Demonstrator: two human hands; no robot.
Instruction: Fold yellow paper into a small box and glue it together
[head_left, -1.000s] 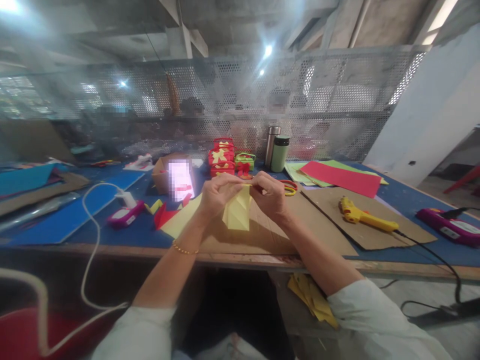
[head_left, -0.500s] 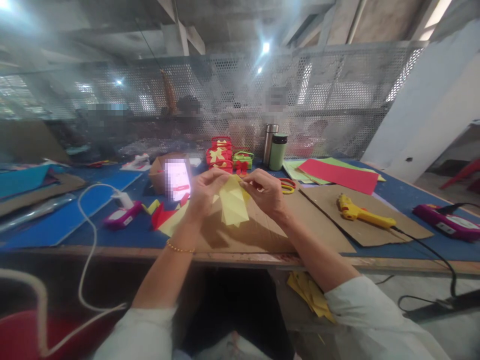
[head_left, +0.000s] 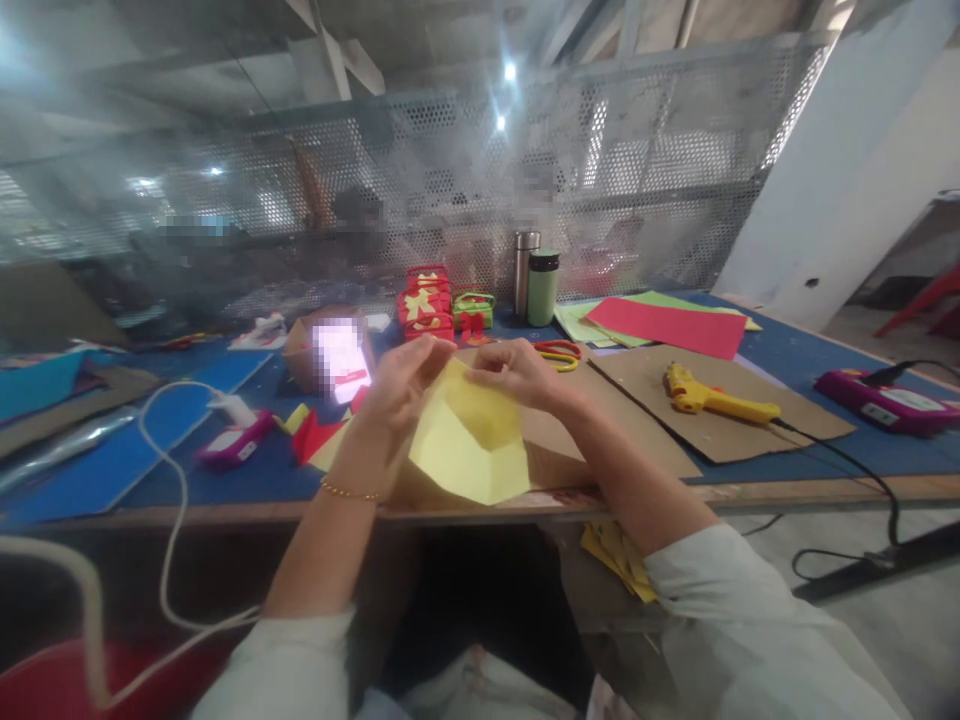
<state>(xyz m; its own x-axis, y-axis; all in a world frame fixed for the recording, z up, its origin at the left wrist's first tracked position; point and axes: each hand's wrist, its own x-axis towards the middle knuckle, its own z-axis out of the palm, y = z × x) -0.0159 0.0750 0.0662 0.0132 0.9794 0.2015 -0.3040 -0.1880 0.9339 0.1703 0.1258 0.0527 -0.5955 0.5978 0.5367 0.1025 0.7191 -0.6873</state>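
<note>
A creased sheet of yellow paper point(head_left: 471, 455) is held up between my hands, partly unfolded, above a brown cardboard sheet point(head_left: 622, 430). My left hand point(head_left: 405, 390) is closed on its left edge, with the fingertips partly hidden behind it. On the upper right edge, my right hand point(head_left: 517, 370) pinches the paper between thumb and fingers. Just beyond the right hand lie red and yellow scissors point(head_left: 561, 355). Folded red paper point(head_left: 309, 436) rests on the table left of my left hand.
A yellow glue gun point(head_left: 720, 402) lies on cardboard at right, its cord trailing off the edge. Red paper boxes point(head_left: 426, 308), a green bottle point(head_left: 543, 290) and a steel flask point(head_left: 523, 270) stand at the back. A lit phone point(head_left: 343, 358) leans at left near a purple device point(head_left: 234, 440).
The yellow paper has gone from a narrow folded strip to a wider, opened sheet. Both hands have shifted slightly, and the whole view has moved a little.
</note>
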